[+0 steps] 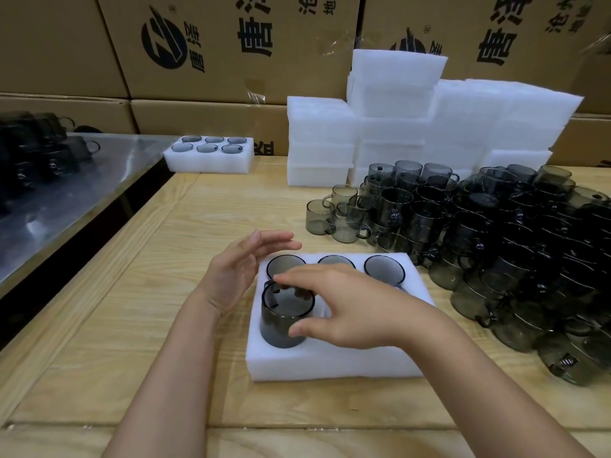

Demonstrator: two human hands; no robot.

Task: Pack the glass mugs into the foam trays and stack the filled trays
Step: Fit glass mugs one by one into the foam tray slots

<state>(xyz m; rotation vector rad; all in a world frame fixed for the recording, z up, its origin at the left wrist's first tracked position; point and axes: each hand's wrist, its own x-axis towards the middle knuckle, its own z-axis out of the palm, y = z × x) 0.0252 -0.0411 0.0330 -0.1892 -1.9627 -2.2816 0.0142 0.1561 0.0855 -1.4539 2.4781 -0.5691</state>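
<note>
Glass mug upright at front-left pocket of foam tray | right hand grips its rim and side | left hand straight-fingered, empty, by tray's left edge | I can't see remaining front pockets under right hand | loose mugs piled right, cut off by frame.

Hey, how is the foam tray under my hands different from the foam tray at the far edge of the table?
The far tray holds six mugs, all sunk in; the near tray has three seated in its back row. A fourth mug, gripped by the right hand, stands proud of the near tray's front left slot; nothing sticks up from the far tray. Both are white foam.
</note>
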